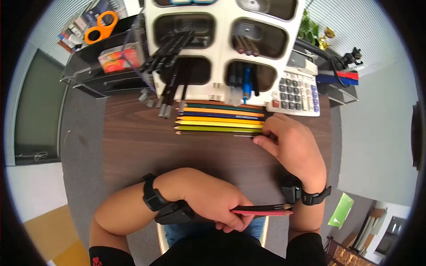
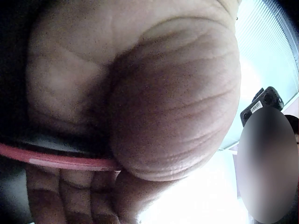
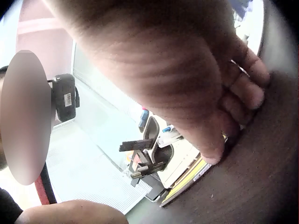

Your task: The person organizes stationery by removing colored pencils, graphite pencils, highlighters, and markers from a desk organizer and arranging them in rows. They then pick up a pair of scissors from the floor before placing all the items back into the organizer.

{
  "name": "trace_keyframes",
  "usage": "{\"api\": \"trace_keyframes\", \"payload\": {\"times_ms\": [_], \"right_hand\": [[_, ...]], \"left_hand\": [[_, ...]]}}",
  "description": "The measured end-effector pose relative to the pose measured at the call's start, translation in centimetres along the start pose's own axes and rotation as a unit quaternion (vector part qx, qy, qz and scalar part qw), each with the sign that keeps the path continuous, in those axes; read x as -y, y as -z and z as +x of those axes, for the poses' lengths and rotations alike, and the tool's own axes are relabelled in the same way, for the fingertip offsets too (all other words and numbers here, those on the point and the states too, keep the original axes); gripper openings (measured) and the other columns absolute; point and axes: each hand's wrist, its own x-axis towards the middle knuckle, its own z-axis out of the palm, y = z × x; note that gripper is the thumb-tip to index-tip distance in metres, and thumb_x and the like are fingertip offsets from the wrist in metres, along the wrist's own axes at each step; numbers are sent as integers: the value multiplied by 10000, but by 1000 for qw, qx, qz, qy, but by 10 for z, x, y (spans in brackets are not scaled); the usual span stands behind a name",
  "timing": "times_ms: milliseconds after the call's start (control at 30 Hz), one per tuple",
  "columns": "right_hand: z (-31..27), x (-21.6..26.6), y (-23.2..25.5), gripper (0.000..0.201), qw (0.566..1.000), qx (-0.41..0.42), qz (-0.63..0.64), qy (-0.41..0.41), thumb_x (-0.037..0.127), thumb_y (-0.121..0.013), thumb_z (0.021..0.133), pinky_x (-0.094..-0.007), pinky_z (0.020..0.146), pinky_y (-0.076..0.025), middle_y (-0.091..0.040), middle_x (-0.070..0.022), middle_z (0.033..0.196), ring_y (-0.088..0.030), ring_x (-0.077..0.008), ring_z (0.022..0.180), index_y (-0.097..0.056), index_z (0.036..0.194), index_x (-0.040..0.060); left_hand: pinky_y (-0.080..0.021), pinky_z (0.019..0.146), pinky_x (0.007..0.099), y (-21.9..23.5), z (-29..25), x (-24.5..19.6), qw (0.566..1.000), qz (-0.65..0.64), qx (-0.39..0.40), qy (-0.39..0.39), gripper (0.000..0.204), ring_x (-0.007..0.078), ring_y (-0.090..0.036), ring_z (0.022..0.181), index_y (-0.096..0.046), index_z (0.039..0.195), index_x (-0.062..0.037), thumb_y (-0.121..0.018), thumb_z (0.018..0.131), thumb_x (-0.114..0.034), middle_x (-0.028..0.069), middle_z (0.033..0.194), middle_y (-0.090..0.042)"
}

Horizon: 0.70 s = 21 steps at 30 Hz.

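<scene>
A row of colored pencils [image 1: 217, 123] lies side by side on the brown table, points to the left. At its right end is my right hand [image 1: 295, 139], with thumb and forefinger around the end of the nearest pencil, a dark brown one [image 1: 213, 133]. In the right wrist view the thumb tip [image 3: 212, 158] is right at the pencils' edge and the other fingers curl close over the table. My left hand [image 1: 215, 201] grips a red pencil [image 1: 268, 213] together with dark pencil stock [image 1: 264, 207], sharpened ends to the right, near the table's front edge.
Behind the row stands a white organizer [image 1: 224, 48] with black pencils [image 1: 171, 57] and pens [image 1: 246, 82] in its compartments. A calculator [image 1: 295, 93] sits to its right. Orange-handled scissors [image 1: 101, 29] and a clear holder [image 1: 84, 75] are at the left.
</scene>
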Motion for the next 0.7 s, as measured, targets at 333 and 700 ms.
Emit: {"api": "trace_keyframes", "payload": {"times_ms": [333,700], "right_hand": [[3,5,-3,226,999,-30,-26,-13,144,-752,828,-454,646,-470,-594,-139,788,-592,-375,739,-571,808,11],[-7,-8,27,291,886,194,381,181,98,-848,794,-333,688,-483,-637,-87,948,-602,-226,807,-698,1032,24]], "left_hand": [[-513,733,288,0,4,10,999,-20,1,-29,188,119,-636,773,-616,1060,-32,-566,1023,-209,24,841,-656],[-547,768,286,2,9,9,965,-80,-211,-132,292,135,-650,812,-617,1066,15,-545,1062,-268,47,874,-651]]}}
